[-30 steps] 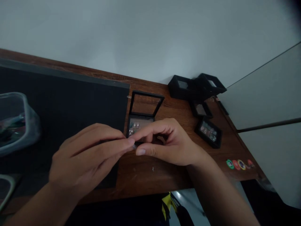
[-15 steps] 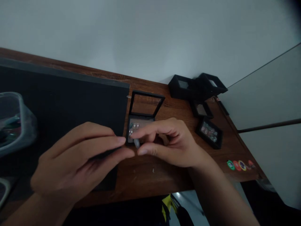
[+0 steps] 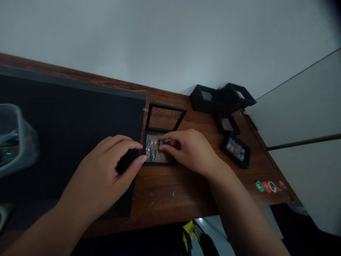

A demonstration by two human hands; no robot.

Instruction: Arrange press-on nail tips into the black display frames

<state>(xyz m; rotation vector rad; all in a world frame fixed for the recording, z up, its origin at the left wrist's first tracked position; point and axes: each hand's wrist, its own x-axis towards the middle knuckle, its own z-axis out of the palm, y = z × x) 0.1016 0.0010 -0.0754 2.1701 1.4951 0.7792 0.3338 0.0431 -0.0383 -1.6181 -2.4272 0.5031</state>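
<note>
A small black case [image 3: 161, 164] stands with its window lid [image 3: 165, 118] tipped up, several press-on nails inside on a light backing. A glossy green press-on nail [image 3: 153, 155] lies near the case's front left; smaller shiny nails sit behind and beside it. My left hand [image 3: 112, 167] is at the case's left edge, thumb and index finger apart, the thumb tip by the rim. My right hand [image 3: 189, 149] reaches in from the right, its thumb and index tips separated over the backing, close to the nails. Its other fingers are curled and partly hidden.
A clear plastic tub [image 3: 28, 145] of coloured pieces sits on a dark mat [image 3: 80, 113] at left. Black boxes [image 3: 204, 101] stand by the wall. Another case with nails [image 3: 236, 149] lies at right, near round coloured stickers [image 3: 266, 186] along the wooden table's edge.
My right hand has moved forward and opened from a pinch on a small nail. A green nail now shows in the case. My left thumb and index finger have spread apart.
</note>
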